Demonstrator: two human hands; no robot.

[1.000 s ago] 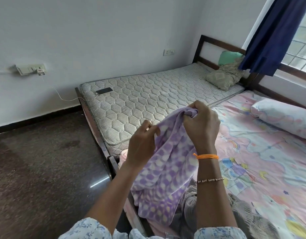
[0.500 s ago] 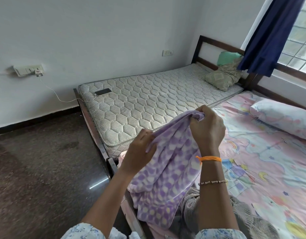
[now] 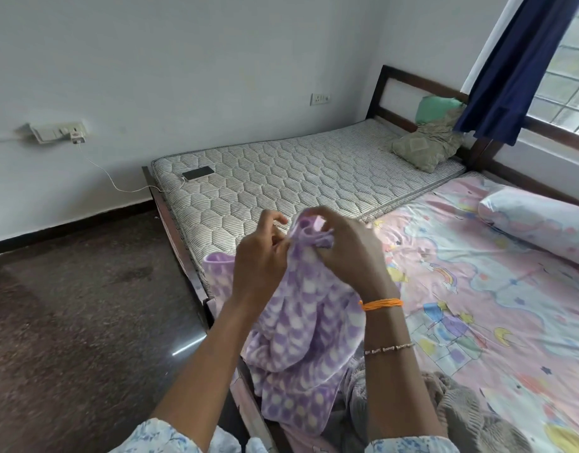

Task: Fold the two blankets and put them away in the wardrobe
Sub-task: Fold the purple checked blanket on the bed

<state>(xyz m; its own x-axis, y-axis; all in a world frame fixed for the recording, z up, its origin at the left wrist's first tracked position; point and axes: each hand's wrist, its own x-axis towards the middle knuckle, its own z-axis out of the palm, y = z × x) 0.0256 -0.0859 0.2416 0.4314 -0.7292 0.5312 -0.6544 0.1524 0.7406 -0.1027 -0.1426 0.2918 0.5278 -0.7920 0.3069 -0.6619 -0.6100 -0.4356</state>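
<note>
Over the foot corner of the bed with the pink cartoon-print sheet (image 3: 510, 322), we hold the soft purple-and-white dotted fleece blanket (image 3: 301, 338) by its bunched top edge: our right hand (image 3: 347, 253) clutches it, our left hand (image 3: 258, 256) pinches just beside. The cloth hangs straight down from both grips, so we judge spreading calls for sliding the left hand outward.

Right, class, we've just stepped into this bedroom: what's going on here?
A person stands at the bedside, working on a purple dotted blanket. The right hand grips its bunched top edge and the left hand pinches the fabric just beside it, while the rest hangs down unfolded. A second, grey blanket lies crumpled on the pink patterned sheet, untouched. No wardrobe is in view.
</note>
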